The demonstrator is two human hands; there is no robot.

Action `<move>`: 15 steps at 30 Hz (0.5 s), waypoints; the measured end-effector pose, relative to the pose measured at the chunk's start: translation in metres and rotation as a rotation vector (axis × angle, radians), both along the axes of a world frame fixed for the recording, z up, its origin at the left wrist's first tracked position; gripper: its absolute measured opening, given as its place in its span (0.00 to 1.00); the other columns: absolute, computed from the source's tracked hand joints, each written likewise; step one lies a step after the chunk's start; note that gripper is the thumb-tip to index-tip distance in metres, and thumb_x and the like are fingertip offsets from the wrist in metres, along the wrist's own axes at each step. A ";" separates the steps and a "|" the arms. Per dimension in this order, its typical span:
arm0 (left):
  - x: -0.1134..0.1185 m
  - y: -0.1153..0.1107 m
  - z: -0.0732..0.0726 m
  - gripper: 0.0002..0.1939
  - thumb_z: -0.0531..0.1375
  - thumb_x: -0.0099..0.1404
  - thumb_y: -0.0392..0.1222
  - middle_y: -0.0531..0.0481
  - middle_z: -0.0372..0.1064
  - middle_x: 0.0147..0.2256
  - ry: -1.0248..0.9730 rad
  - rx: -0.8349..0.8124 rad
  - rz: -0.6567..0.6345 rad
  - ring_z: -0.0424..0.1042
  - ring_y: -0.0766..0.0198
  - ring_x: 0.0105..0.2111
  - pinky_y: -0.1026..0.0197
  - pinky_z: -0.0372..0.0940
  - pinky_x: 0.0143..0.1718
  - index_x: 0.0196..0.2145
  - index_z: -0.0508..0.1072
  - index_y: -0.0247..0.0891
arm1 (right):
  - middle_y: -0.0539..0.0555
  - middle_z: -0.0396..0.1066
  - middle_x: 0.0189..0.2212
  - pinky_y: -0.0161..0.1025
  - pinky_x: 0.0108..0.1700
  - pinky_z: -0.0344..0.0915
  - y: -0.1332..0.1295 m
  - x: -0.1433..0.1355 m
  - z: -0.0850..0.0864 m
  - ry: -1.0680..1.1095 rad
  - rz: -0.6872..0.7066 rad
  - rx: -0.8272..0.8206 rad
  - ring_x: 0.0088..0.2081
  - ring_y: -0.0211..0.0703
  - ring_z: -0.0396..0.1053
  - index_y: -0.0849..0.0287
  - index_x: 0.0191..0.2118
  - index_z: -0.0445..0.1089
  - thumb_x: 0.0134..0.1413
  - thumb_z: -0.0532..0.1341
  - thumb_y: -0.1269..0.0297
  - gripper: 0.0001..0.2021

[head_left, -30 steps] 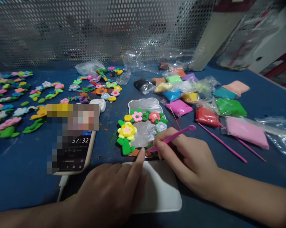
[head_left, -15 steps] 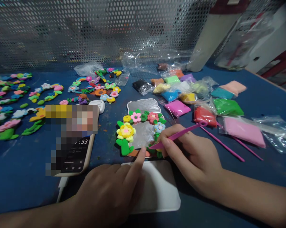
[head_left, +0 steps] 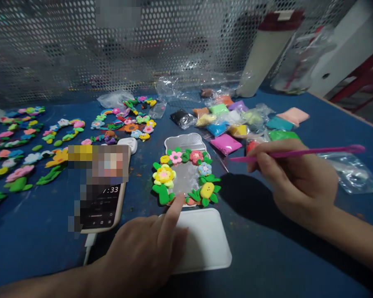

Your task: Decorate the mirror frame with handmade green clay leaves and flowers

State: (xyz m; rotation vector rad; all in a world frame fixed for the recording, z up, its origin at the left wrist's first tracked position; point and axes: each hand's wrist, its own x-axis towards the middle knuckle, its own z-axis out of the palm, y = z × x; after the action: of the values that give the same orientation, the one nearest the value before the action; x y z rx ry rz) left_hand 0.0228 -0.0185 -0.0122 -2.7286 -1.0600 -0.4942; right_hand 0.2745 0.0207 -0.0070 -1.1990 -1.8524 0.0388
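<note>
A small mirror (head_left: pixel 185 178) lies on the blue table, ringed by clay flowers and green leaves. My left hand (head_left: pixel 146 244) has its index finger stretched onto the mirror's lower edge, the other fingers curled, with nothing seen in them. Under that hand and below the mirror is a white rounded case (head_left: pixel 209 240). My right hand (head_left: pixel 295 182) is raised to the right of the mirror, pinching a pink tool (head_left: pixel 310 152) whose thin tip points left. On the mirror's lower right sits a yellow clay piece (head_left: pixel 207 190) with green leaves around it.
Bagged clay in many colours, such as a magenta pack (head_left: pixel 226 143), lies behind the right hand. A phone (head_left: pixel 104 194) with a cable is on the left, beside several clay wreaths (head_left: pixel 64 131). A bottle (head_left: pixel 267 54) stands at the back before a perforated metal panel (head_left: pixel 81 49).
My right hand has moved right, away from the mirror, with the pink tool, uncovering the yellow piece and leaves. My left finger still rests at the lower edge.
</note>
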 end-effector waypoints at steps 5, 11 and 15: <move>-0.001 -0.001 0.011 0.15 0.40 0.67 0.30 0.57 0.63 0.18 0.011 -0.170 -0.219 0.60 0.68 0.15 0.64 0.52 0.16 0.27 0.58 0.40 | 0.50 0.71 0.29 0.35 0.27 0.60 0.002 0.027 0.006 -0.225 0.014 -0.029 0.28 0.38 0.69 0.53 0.38 0.66 0.55 0.57 0.74 0.09; -0.004 -0.002 0.022 0.11 0.46 0.65 0.30 0.57 0.66 0.22 0.090 -0.338 -0.319 0.62 0.68 0.19 0.66 0.55 0.19 0.27 0.60 0.39 | 0.54 0.72 0.34 0.35 0.30 0.63 -0.001 0.031 0.020 -0.370 0.018 -0.010 0.35 0.41 0.71 0.53 0.41 0.68 0.55 0.57 0.74 0.09; -0.004 -0.001 0.026 0.06 0.54 0.61 0.31 0.58 0.68 0.25 0.155 -0.400 -0.331 0.64 0.69 0.20 0.67 0.58 0.22 0.29 0.60 0.39 | 0.56 0.73 0.32 0.35 0.28 0.63 0.003 0.032 0.019 -0.457 0.072 -0.033 0.33 0.42 0.72 0.57 0.40 0.69 0.55 0.57 0.74 0.08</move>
State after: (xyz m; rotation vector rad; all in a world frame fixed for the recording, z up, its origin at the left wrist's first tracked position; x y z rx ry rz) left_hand 0.0190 -0.0192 0.0137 -3.2528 -0.7357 -0.1132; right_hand 0.3068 0.0236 0.0120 -1.2356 -2.2976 -0.1794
